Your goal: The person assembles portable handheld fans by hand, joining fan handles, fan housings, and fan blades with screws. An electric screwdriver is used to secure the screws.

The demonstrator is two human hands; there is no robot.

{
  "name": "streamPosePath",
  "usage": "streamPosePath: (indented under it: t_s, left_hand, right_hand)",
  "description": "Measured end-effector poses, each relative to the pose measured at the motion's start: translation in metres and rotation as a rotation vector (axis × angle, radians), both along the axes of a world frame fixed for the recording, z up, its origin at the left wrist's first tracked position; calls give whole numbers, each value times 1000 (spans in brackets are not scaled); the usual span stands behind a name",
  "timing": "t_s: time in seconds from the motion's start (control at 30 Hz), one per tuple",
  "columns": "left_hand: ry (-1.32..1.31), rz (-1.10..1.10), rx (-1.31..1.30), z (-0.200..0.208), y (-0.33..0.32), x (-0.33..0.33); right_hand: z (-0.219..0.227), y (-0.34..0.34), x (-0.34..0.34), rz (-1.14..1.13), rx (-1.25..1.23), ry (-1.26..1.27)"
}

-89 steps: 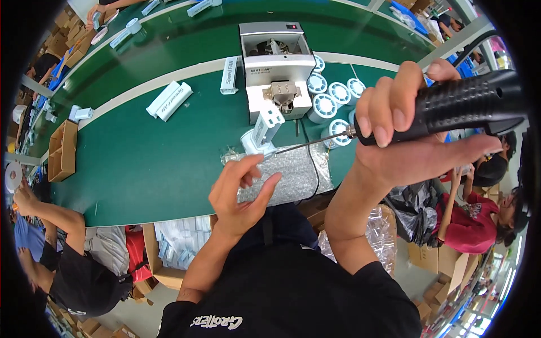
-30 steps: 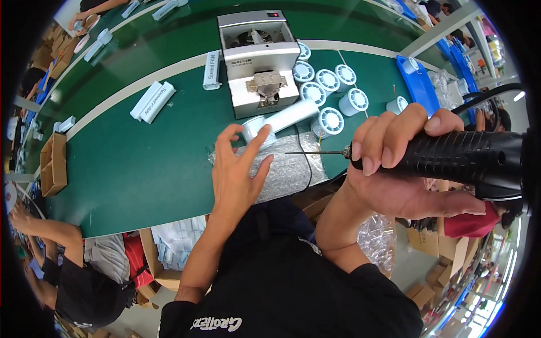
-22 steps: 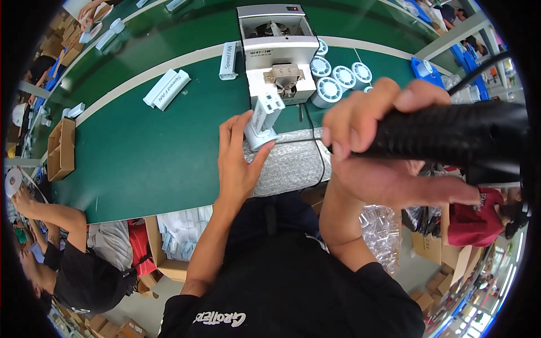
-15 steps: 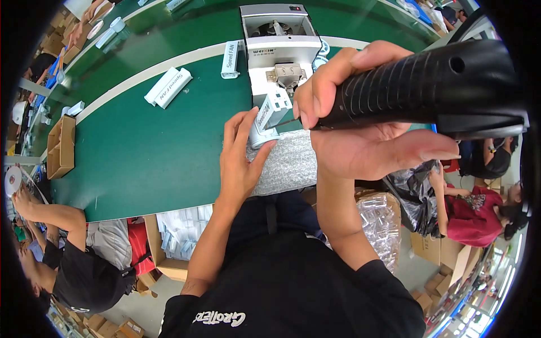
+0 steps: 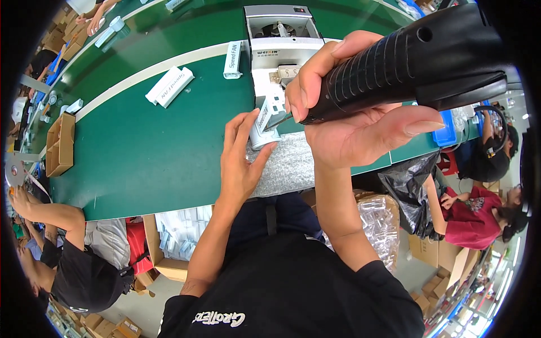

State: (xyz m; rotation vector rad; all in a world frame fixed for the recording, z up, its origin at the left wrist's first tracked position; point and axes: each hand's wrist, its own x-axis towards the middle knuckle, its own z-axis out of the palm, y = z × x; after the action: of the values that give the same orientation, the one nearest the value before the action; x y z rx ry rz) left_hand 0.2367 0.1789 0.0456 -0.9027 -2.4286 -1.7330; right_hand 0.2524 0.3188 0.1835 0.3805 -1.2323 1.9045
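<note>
My left hand [image 5: 238, 163] grips a pale blue-grey plastic fan housing [image 5: 262, 135] between thumb and fingers. The housing stands tilted on a silvery padded sheet [image 5: 284, 172], at the sheet's far left. In my right hand [image 5: 352, 143] is a black electric screwdriver [image 5: 377, 70] with a ribbed grip. Fingers wrap its front end while the thumb stretches along below. Its thin bit points down left into the housing's open side; the exact contact point is too small to make out. Two more pale housings, one lying nearby [image 5: 170, 86] and one beside the machine [image 5: 232, 59], rest on the green bench.
A grey-white machine [image 5: 282, 48] stands just beyond the housing. Left on the bench is a cardboard tray [image 5: 61, 145]. Below the edge are a box of pale parts [image 5: 183, 231] and a box of clear plastic pieces [image 5: 377, 228]. Co-workers sit on both sides.
The screwdriver's rear end has swung upward and a little left, steepening the tool, with my right hand shifting slightly left. My left hand and the housing stay nearly in place.
</note>
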Motion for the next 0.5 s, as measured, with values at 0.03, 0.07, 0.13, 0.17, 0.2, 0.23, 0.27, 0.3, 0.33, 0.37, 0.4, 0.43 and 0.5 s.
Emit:
streamPosePath:
  t_s: [0.03,0.07,0.13,0.17,0.2,0.23,0.27,0.3,0.33,0.37,0.4,0.43,0.5]
  left_hand:
    - [-4,-4,-1,0,0,0]
    - [-5,-3,-1,0,0,0]
    - [16,0,2,-1,0,0]
    - [15,1,2,-2,0,-1]
    - [16,-5,11,-2,0,-1]
    - [17,-12,21,-2,1,-1]
    - [17,-15,22,-2,1,-2]
    - [24,-17,27,-3,1,-3]
    - [32,-21,32,-3,1,-5]
    - [35,-21,32,-2,0,-7]
    - [40,-21,30,-2,0,-6]
    - [47,-20,28,-1,-1,-6]
    - [47,-6,8,1,-5,-7]
  right_hand:
    - [0,0,0,8,-9,-2]
    - [0,0,0,8,-10,-2]
    - [1,0,0,42,-5,-3]
    - [0,0,-3,42,-6,-4]
    - [-3,0,-7,45,10,58]
    - [-6,2,-11,47,25,119]
    - [-10,5,-14,45,26,119]
    - [-13,7,-17,67,59,126]
    - [-14,8,-20,88,92,134]
    - [-14,5,-22,93,84,103]
    - [-15,2,-23,93,83,103]
    - [-15,-1,-26,50,54,115]
    - [-11,-8,-26,24,17,139]
